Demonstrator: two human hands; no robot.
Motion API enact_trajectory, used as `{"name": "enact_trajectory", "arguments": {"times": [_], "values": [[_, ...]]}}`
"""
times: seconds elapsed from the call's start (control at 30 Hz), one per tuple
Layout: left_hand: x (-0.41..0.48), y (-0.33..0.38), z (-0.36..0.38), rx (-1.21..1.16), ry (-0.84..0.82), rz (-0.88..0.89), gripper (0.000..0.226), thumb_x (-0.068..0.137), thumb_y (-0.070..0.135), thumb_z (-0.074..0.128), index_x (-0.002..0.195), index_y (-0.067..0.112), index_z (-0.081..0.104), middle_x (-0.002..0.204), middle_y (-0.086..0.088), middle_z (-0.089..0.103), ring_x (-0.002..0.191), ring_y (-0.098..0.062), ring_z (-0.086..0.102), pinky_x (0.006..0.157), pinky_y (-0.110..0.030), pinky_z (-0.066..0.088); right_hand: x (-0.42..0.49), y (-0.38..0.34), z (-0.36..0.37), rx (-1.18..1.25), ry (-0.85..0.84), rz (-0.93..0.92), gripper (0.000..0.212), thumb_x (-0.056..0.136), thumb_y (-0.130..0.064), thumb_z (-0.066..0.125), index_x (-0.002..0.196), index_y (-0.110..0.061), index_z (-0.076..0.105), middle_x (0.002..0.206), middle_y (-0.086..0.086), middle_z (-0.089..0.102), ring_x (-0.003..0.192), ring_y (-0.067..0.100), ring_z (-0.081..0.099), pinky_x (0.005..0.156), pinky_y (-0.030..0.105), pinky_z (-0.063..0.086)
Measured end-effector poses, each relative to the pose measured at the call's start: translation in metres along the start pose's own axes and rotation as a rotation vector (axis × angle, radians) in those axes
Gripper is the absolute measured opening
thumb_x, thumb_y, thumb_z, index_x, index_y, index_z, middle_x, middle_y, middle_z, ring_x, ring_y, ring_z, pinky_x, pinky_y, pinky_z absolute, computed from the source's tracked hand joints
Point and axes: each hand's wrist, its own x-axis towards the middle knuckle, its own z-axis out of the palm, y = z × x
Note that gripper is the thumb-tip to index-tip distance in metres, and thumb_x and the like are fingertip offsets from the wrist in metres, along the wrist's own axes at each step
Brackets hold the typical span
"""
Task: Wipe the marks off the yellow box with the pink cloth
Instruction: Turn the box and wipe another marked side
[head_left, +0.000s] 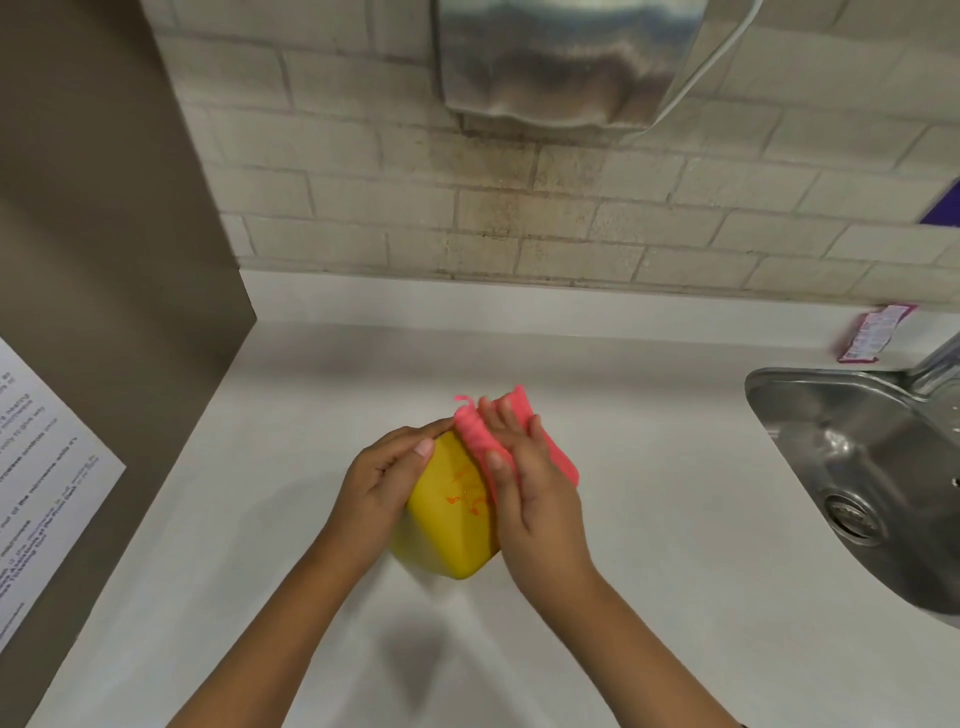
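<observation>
A person's left hand (382, 480) steadied a yellow box (447, 525) over a pale counter (649, 519) beside a steel sink (852, 457), its grip curled round the box's far left edge with the thumb laid on top. The box sat tilted, one corner pointing down, and seemed by its shadow to be held off the counter. The right hand (530, 483) pressed a bunched pink cloth (472, 434) against the box's upper right side, fingers lying fairly straight across the fabric rather than pinching it. Orange-red marks (465, 499) showed on the face just left of the cloth, uncovered. Doing the wipe well likely meant drawing the cloth leftward over those marks under firm, flat pressure. The left grip would have to brace against that push, and a clean fold of cloth would keep the colour from smearing.
</observation>
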Motion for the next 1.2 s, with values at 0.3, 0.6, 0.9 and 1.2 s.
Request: {"name": "enact_trajectory", "arguments": {"times": [0.3,0.6,0.9,1.2], "values": [[-0.001,-0.002,0.001,0.023,-0.020,0.014,0.032,0.086,0.038,0.047,0.110,0.033,0.068,0.109,0.007,0.069,0.108,-0.014,0.062,0.089,-0.023,0.048,-0.004,0.015,-0.025,-0.059,-0.027,-0.029,0.037,0.097,-0.040,0.028,0.127,-0.059,0.039,0.129,-0.049,0.035,0.128,-0.012,0.034,0.105,0.015,0.031],[0.000,-0.001,-0.003,-0.001,0.010,0.001,0.037,0.086,0.051,0.042,0.106,0.036,0.069,0.114,0.010,0.070,0.113,-0.009,0.061,0.098,-0.029,0.045,-0.009,-0.003,-0.003,0.002,-0.109,-0.088,0.041,0.099,-0.028,0.027,0.136,-0.039,0.041,0.138,-0.033,0.038,0.137,-0.003,0.026,0.116,0.027,0.014],[0.000,-0.003,-0.002,0.024,0.012,-0.020,0.042,0.084,0.054,0.041,0.112,0.035,0.067,0.117,0.009,0.068,0.114,-0.012,0.059,0.098,-0.034,0.046,-0.007,0.001,-0.004,0.112,0.018,0.118,0.040,0.099,-0.027,0.028,0.130,-0.047,0.044,0.141,-0.026,0.040,0.137,-0.005,0.023,0.115,0.018,0.011],[0.004,0.001,-0.002,-0.072,0.013,-0.029,0.033,0.089,0.039,0.041,0.099,0.033,0.073,0.109,0.010,0.072,0.110,-0.009,0.063,0.092,-0.018,0.047,-0.015,0.002,-0.002,-0.027,-0.251,-0.147,0.042,0.100,-0.036,0.023,0.135,-0.028,0.045,0.144,-0.014,0.038,0.140,0.003,0.022,0.116,0.023,0.007]]}}
